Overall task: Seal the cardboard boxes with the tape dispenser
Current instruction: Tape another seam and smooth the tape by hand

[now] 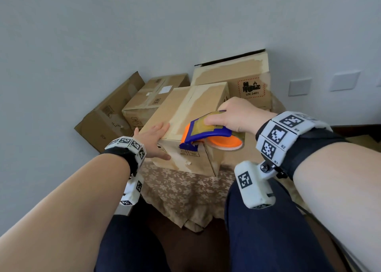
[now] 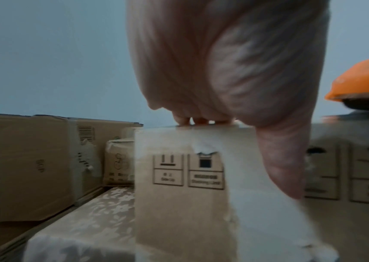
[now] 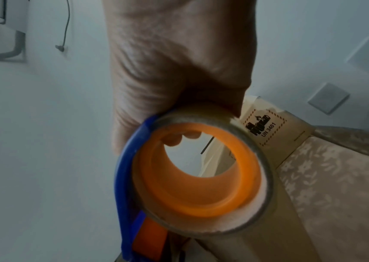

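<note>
1. Left hand (image 1: 153, 139): fingers (image 1: 162, 127) flat on the near-left top of the cardboard box (image 1: 185, 115) at the counter (image 1: 185, 189) centre, thumb down its near face. Stiff, likely light — needs steadying.
2. Right hand (image 1: 237, 114) grips the tape dispenser (image 1: 206, 131) over the near edge; rigid plastic — hold by the frame.

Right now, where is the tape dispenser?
In the head view the tape dispenser is in the right hand, at the near right top edge of the front cardboard box, beside the left hand resting on that box.
</note>
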A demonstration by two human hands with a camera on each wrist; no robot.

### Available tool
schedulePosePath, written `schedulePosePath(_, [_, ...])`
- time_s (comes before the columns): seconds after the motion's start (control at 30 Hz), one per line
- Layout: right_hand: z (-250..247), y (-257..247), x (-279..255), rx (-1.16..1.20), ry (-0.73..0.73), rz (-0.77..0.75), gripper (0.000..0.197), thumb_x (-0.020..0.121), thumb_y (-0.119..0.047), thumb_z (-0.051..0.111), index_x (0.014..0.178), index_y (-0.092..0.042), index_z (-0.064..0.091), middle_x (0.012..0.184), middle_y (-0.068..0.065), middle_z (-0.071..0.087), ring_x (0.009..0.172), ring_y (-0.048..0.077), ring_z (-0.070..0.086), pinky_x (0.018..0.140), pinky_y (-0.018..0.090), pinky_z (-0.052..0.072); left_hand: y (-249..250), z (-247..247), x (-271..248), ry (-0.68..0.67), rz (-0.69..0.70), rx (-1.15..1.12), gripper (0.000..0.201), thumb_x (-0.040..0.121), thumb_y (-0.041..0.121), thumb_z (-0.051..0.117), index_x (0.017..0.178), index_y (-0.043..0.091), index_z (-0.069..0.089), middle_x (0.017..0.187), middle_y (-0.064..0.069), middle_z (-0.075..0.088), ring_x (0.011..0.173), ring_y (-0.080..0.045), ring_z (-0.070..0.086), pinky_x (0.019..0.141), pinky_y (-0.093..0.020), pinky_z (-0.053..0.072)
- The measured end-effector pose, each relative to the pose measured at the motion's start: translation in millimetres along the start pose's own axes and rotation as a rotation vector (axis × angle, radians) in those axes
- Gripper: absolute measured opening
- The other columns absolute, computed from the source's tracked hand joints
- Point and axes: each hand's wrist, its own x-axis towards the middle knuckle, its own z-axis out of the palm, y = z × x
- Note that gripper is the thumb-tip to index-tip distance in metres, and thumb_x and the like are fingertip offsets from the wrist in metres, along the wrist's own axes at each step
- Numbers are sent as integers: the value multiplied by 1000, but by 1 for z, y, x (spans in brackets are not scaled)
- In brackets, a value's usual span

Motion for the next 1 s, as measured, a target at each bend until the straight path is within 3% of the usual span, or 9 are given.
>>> schedulePosePath(0.13, [1, 1, 2, -20, 12, 2, 49, 81, -44, 64, 53, -16, 35, 55, 2, 31, 58, 20, 36, 56, 30, 28, 22, 0, -2, 40, 22, 77, 120, 72, 68, 63, 150, 21, -16, 158, 5, -17, 147, -15, -4, 113, -59, -2])
schedulePosePath(0.3, [0, 2, 3, -12, 1, 30, 51, 80, -46, 65, 52, -16, 35, 53, 1, 33, 54, 19, 36, 54, 29, 28, 45, 3, -2, 57, 138, -45, 126, 70, 64, 69, 149, 22, -19, 158, 4, -19, 147, -18, -8, 113, -59, 0])
schedulePosePath(0.57, [11, -5, 7, 13, -29, 57, 47, 82, -47, 64, 56, -15, 42, 57, 3, 39, 59, 21, 41, 57, 29, 31, 29, 9, 5, 64, 191, -94, 123, 69, 60, 72, 151, 27, -13, 158, 8, -17, 147, -17, -7, 111, -62, 3])
schedulePosePath(1.0, [37, -8, 8, 55, 4, 27, 48, 83, -45, 62, 56, -17, 34, 55, 2, 33, 55, 20, 35, 54, 29, 27, 13, 6, 6, 68, 163, -71, 117, 71, 53, 75, 151, 27, -5, 159, 6, -10, 147, -17, -1, 113, -57, 0])
